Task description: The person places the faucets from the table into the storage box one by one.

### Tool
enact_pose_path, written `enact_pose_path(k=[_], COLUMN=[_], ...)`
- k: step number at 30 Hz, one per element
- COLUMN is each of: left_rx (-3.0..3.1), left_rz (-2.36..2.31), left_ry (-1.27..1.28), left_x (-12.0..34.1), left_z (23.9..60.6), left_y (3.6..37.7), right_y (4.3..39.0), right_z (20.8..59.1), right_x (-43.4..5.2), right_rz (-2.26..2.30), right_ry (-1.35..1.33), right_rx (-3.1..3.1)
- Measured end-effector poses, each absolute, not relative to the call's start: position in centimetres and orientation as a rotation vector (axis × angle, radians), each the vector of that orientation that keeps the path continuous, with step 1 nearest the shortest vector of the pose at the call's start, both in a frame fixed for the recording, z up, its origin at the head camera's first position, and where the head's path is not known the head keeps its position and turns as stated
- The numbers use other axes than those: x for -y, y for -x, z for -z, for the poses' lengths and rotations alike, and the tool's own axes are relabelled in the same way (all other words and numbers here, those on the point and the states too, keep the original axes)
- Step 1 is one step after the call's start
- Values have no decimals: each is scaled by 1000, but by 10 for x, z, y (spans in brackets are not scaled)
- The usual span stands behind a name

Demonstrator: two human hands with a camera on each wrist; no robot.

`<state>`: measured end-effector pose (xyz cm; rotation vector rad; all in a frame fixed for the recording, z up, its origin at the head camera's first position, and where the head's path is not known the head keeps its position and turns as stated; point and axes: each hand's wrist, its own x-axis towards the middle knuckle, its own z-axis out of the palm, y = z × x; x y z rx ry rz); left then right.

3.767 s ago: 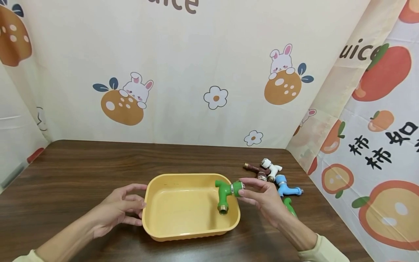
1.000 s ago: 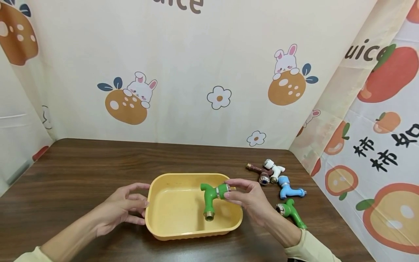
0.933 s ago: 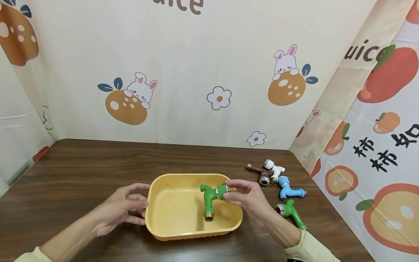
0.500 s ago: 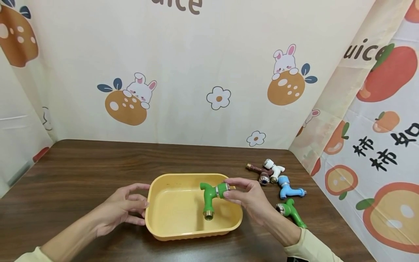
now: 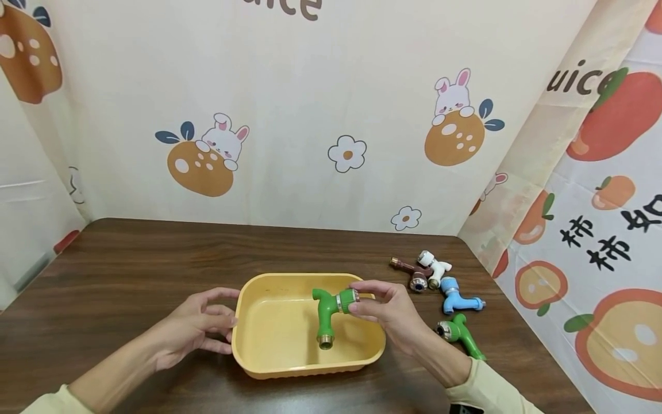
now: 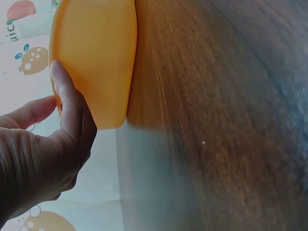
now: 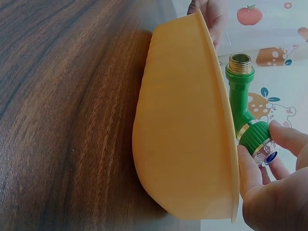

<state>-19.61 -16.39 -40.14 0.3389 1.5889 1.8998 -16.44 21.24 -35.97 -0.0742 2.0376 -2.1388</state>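
My right hand pinches a green faucet by its ribbed knob, with thumb and fingers on the knob's end. The faucet hangs over the right half of a yellow plastic basin, its brass threaded end pointing down. In the right wrist view, the faucet shows beyond the basin's rim, its knob between the fingertips. My left hand is at the basin's left side. In the left wrist view, this hand holds the rim, thumb at the edge and fingers against the outer wall.
Right of the basin lie a dark red faucet, a white faucet, a blue faucet and another green faucet near my right forearm. The brown wooden table ends at printed curtains behind and at the right.
Since the earliest frame the held faucet has moved left over the basin with my right hand, uncovering the green faucet on the table. It shifts slightly left again lately. My left hand stays at the basin.
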Motion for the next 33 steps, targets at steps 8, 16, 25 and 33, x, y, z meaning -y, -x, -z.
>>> enact_pose_path(k=[8,16,25,33], left_rx=[-1599,-1597,-1596,-1599], left_rz=[-1896,-1894,-1895,-1891], left_ry=[-336,-340,-348,-343], left_x=[163,164,164,163], left_z=[401,400,400,400], left_y=[196,196,196,197], right_y=[165,164,167,167], right_z=[360,361,362,361], right_x=[-211,-209,-204,-199], right_rz=[2128,2112,2054,2019], right_ry=[101,148,136,160], right_rx=[-2052,-2062,-2115,-2124])
